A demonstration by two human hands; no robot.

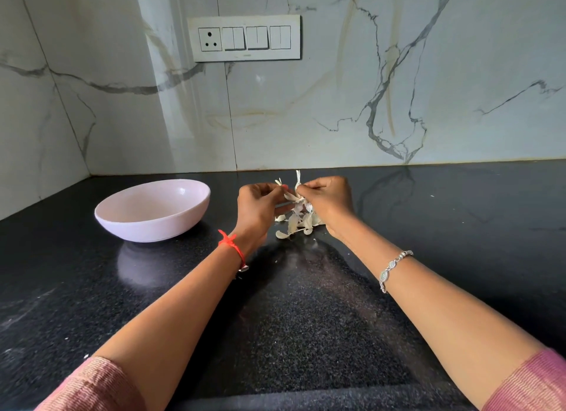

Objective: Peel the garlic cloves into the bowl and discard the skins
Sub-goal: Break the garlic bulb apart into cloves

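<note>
Both hands are raised a little above the black counter (306, 303), close together. My left hand (258, 203) pinches a piece of garlic with white skin sticking out at its fingertips. My right hand (329, 200) pinches the papery garlic skin (297, 183) at the other side, a strip pointing upward. Below and between the hands lies a small pile of loose skins and cloves (295, 223) on the counter. A pale pink bowl (183, 214) stands to the left of my left hand; its inside shows nothing in it.
A marble-patterned wall rises behind the counter, with a switch panel and socket (244, 38) above the bowl. The wall corner closes the far left. A few tiny skin flecks (277, 260) lie on the counter near my wrists.
</note>
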